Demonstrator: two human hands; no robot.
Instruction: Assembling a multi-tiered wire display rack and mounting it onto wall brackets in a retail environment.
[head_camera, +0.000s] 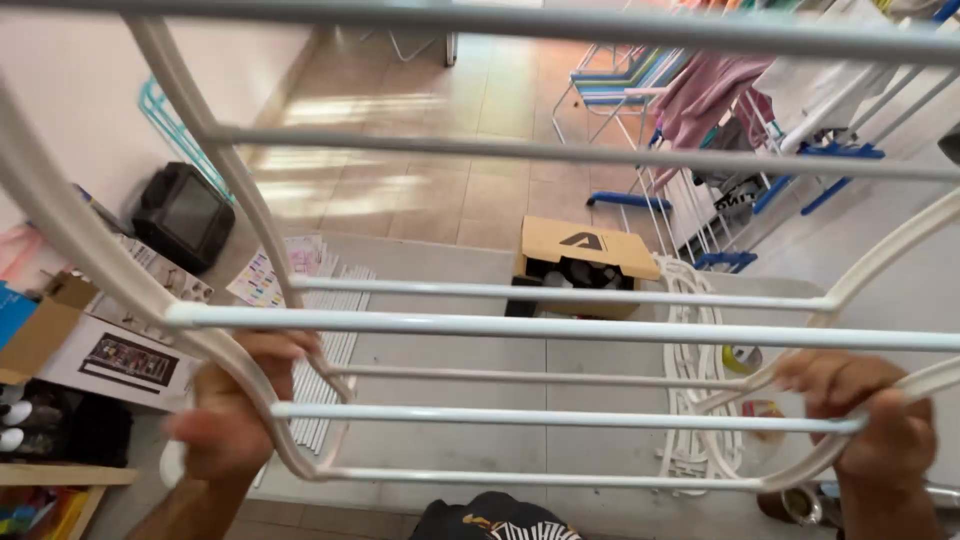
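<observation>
Seen from the head camera, you hold a white metal drying-rack frame up in front of you, its horizontal rods crossing nearly the whole picture. Your left hand is clenched around the curved side tube at the frame's lower left corner, fingers wrapped over the bend where the lower rods meet it. Your right hand is closed on the matching curved tube at the lower right, knuckles toward the camera. The frame sits between you and the floor, tilted away at the top.

Through the rods, a grey mat lies on the tiled floor. On it, to the left, rests a bundle of loose white rods, just below a sheet of printed paper. An open cardboard box stands at the mat's far edge, and beside it, to the right, lies another white wire rack section.

Against the left wall sits a black case, with a flat carton and a small brown box nearer to you. At upper right, a second drying rack with blue fittings carries hanging clothes, and a folded striped chair stands near it. A dark patterned garment shows at the bottom edge.
</observation>
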